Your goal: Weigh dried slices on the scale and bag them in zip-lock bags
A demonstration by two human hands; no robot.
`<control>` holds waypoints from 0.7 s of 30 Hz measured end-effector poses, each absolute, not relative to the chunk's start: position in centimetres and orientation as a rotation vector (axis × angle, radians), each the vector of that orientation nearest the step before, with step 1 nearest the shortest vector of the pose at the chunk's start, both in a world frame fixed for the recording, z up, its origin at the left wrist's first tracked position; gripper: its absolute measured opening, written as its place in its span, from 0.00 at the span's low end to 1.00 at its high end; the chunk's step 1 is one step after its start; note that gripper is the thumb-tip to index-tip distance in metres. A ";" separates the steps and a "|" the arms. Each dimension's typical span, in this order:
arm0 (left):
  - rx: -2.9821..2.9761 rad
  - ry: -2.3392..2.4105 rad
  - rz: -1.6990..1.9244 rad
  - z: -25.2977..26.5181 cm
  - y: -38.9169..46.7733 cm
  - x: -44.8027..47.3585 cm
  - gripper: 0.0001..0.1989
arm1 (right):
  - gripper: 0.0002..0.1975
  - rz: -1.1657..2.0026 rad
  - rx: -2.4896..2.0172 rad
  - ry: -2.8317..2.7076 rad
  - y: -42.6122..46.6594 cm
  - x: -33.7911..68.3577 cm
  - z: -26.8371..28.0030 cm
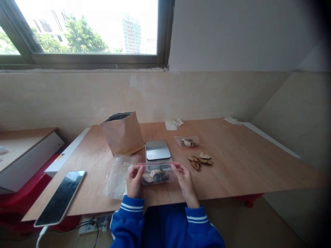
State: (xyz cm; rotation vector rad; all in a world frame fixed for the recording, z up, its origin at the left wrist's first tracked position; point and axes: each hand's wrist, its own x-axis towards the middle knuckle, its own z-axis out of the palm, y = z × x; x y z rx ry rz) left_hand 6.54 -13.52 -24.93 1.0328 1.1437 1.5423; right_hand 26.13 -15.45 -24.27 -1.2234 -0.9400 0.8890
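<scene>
You've got a small clear zip bag (156,174) pinched at both ends, held just in front of the scale (157,150) at the near edge of the table (245,162). Your left hand (134,181) grips the bag's left end and your right hand (184,179) grips the right end, fingertips of both clamped up by the pink seal strip. Both hands are closed on the bag, nothing loose there.

The bag's long axis runs left to right, parallel to the table's near edge. The sealed mouth points away from you, toward the scale, and the bottom with the contents hangs toward you. Inside there are a few pale and dark pieces, look like dried slices, can't tell exactly what.

Around the scale: the brown paper pouch (122,134) stands open-topped just to its left and a bit behind. A pile of empty clear bags (117,175) lies flat to its front left, right beside your left hand. To the scale's right sits 1 more filled small bag (186,141), and in front of that a little cluster of loose dried slices (200,160) on the bare wood. Some crumpled tissue (174,123) lies behind the scale near the wall. A phone (60,197) lies screen up well off to the scale's left, at the table's near corner.
</scene>
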 end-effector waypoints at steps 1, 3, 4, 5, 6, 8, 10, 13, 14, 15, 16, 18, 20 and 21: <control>1.023 1.148 1.549 -24.8 -13.6 6.5 0.13 | 0.15 0.877 -1.226 -0.936 -15.4 26.1 -24.3; 1.007 1.152 1.563 -24.7 -13.7 6.6 0.13 | 0.14 0.858 -1.221 -0.931 -15.4 26.2 -24.4; 1.003 1.152 1.570 -24.6 -13.7 6.6 0.13 | 0.14 0.856 -1.217 -0.929 -15.4 26.2 -24.5; 1.005 1.151 1.573 -24.6 -13.7 6.6 0.13 | 0.15 0.861 -1.211 -0.924 -15.4 26.2 -24.5; 1.012 1.150 1.570 -24.5 -13.7 6.6 0.12 | 0.15 0.873 -1.202 -0.917 -15.3 26.2 -24.6; 1.033 1.143 1.546 -24.5 -13.7 6.7 0.12 | 0.16 0.921 -1.171 -0.908 -15.3 26.3 -24.7; 1.052 1.119 1.503 -24.3 -13.7 6.7 0.12 | 0.16 0.990 -1.122 -0.902 -15.3 26.3 -24.8; 1.058 1.077 1.478 -24.0 -13.6 6.8 0.13 | 0.19 1.121 -1.046 -0.896 -15.3 26.2 -24.7; 1.068 1.071 1.476 -23.9 -13.6 6.8 0.13 | 0.20 1.150 -1.035 -0.900 -15.4 26.2 -24.7; 1.078 1.072 1.474 -23.8 -13.7 6.8 0.13 | 0.21 1.164 -1.035 -0.917 -15.4 26.1 -24.6; 1.086 1.077 1.469 -23.8 -13.7 6.9 0.14 | 0.21 1.162 -1.044 -0.941 -15.4 26.0 -24.5; 1.097 1.090 1.447 -23.8 -13.8 6.9 0.15 | 0.19 1.119 -1.071 -0.985 -15.4 25.8 -24.4; 1.093 1.102 1.438 -23.9 -13.8 6.9 0.14 | 0.18 1.075 -1.090 -0.994 -15.4 25.6 -24.3; 1.090 1.103 1.439 -24.0 -13.9 6.9 0.14 | 0.17 1.063 -1.094 -0.986 -15.4 25.6 -24.2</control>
